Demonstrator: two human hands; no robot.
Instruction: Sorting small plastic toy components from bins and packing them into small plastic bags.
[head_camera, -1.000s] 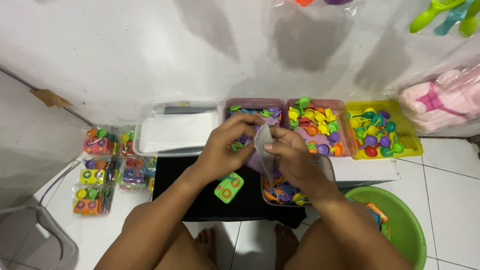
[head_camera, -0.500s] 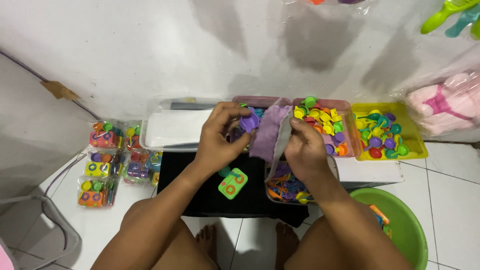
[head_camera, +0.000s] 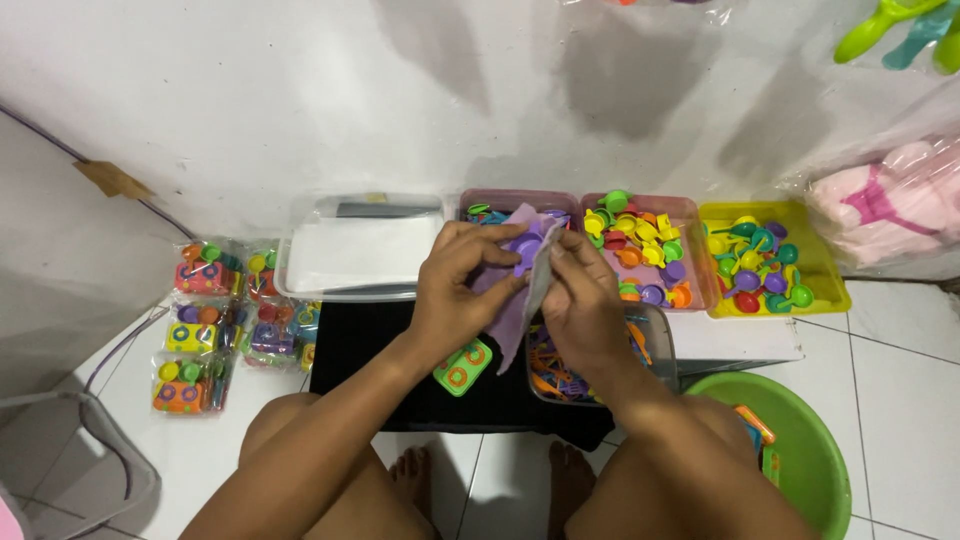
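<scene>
Raised slightly, both hands (head_camera: 520, 290) grip a purple bag (head_camera: 512, 310) above black mat (head_camera: 370, 350) on white tiles (head_camera: 880, 400).

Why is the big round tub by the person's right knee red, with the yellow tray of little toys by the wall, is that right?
Not quite: the head view shows the round tub by the right knee is green, not red. The rest holds: the yellow tray of little toys does sit by the wall.
</scene>
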